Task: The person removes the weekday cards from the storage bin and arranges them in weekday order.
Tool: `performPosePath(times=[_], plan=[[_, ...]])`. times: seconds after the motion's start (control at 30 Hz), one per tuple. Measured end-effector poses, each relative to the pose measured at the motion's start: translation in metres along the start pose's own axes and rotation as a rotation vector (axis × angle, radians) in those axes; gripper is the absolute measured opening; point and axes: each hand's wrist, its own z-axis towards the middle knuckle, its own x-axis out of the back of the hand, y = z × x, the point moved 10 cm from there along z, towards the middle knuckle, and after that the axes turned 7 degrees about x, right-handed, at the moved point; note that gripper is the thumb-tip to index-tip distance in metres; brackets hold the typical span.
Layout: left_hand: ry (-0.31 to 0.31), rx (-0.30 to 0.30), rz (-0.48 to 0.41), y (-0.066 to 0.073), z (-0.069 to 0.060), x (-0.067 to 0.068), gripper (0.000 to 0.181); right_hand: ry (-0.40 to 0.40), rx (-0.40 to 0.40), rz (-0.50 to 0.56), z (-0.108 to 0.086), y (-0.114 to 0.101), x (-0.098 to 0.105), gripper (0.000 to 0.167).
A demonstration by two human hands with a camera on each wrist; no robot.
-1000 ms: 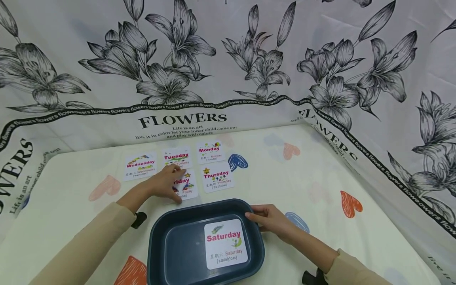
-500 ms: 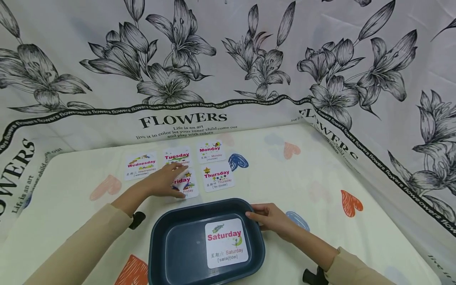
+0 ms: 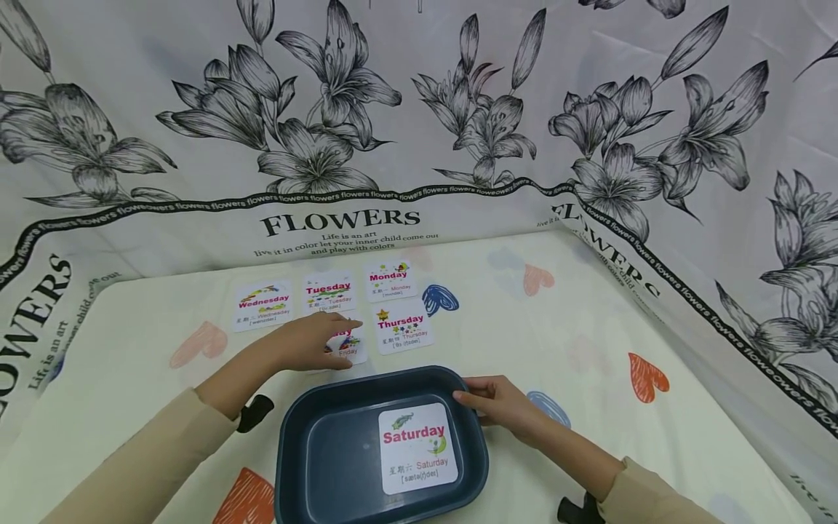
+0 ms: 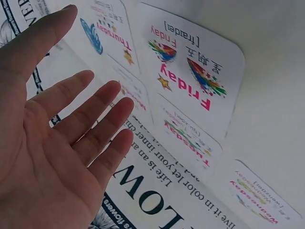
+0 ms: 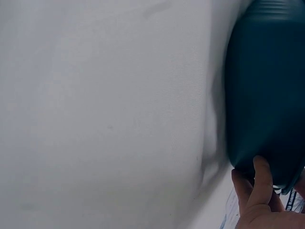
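My left hand [image 3: 304, 343] hovers over the Friday card [image 3: 352, 351], hiding part of it. In the left wrist view that hand [image 4: 62, 138] has its fingers spread with nothing between them, and the Friday card [image 4: 190, 71] lies flat beside them. With my right hand [image 3: 500, 407] I hold the right back corner of a dark blue plastic tray [image 3: 366, 384], thumb at the rim and fingers outside. In the right wrist view, fingertips touch the outer wall of the tray [image 5: 267, 90]. A Saturday card [image 3: 419, 455] lies face up inside the tray.
Behind the tray lie a Wednesday card [image 3: 262, 306], a Tuesday card [image 3: 329, 291], a Monday card [image 3: 390, 282] and a Thursday card [image 3: 404, 327]. A pale tablecloth [image 3: 537, 327] with printed hearts covers the table. A flower-printed curtain [image 3: 458, 211] hangs behind and at the sides.
My left hand has shifted slightly right and towards me, uncovering more of the Tuesday card and covering more of the word Friday. The right hand and the tray keep their places.
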Motion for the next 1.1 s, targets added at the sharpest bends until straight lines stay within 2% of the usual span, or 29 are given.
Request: performPosePath(times=[0.13,0.37,0.57,0.7,0.83,1.1], plan=[[0.022,-0.003,-0.004,0.009,-0.004,0.003,0.063,0.0,-0.002,0.001,0.0,0.0,0.0,0.05],[0.16,-0.059,0.01,0.032,-0.013,0.018,0.053,0.006,-0.003,-0.004,0.0,0.0,0.0,0.05],[0.226,-0.113,-0.014,0.055,-0.023,0.026,0.045,0.009,-0.007,-0.004,0.0,0.001,0.0,0.049],[0.243,-0.128,-0.034,0.066,-0.029,0.029,0.044,0.008,-0.006,-0.004,0.0,0.001,0.0,0.048],[0.234,-0.153,-0.041,0.077,-0.034,0.028,0.044,0.01,-0.006,-0.002,0.0,0.002,0.0,0.051],[0.205,-0.207,0.007,0.098,-0.04,0.014,0.043,0.017,-0.012,-0.001,0.0,0.002,0.001,0.052]])
